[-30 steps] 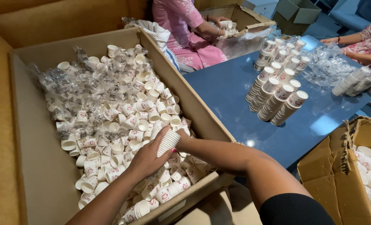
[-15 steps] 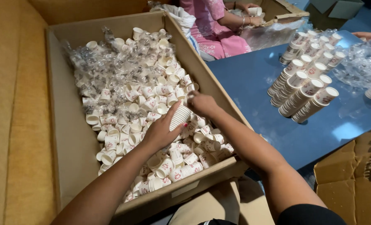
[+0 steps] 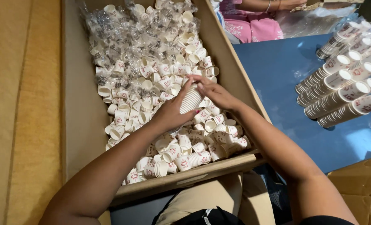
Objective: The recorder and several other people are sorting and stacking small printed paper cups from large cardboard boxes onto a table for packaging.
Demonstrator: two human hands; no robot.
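both hands have lifted slightly, left hand [image 3: 171, 112] and right hand [image 3: 214, 92] clamped on the cup stack [image 3: 191, 100] above the box [image 3: 79, 125].

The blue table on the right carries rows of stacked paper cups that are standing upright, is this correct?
Not quite. On the blue table the stacked paper cups lie on their sides in rows, not upright; the head view shows this.

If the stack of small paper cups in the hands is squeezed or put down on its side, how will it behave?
The stack of paper cups, held by the left hand and right hand, looks thin-walled, so it probably dents easily. Being round, it may roll. The stacks on the blue table lie on their sides.
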